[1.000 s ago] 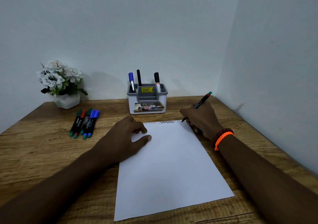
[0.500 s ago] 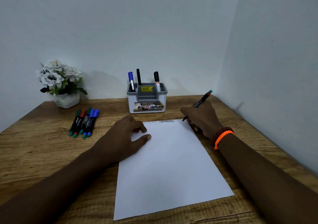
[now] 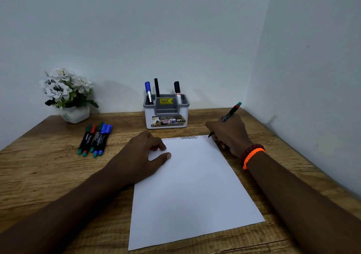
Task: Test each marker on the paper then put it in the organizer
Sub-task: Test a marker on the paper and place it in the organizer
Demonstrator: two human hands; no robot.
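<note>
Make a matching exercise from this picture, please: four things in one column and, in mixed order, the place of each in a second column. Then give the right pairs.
Things:
1. flower pot
2. organizer
3. row of capped markers
4. marker in the right hand

Places:
A. tip at the paper's far right corner
B. lying on the table, left of the paper
C. far left of the table, by the wall
D. beyond the paper, at the back wall

Pairs: 1-C, 2-D, 3-B, 4-A

Dim, soft light; sharp focus, wide-angle edge distortion.
</note>
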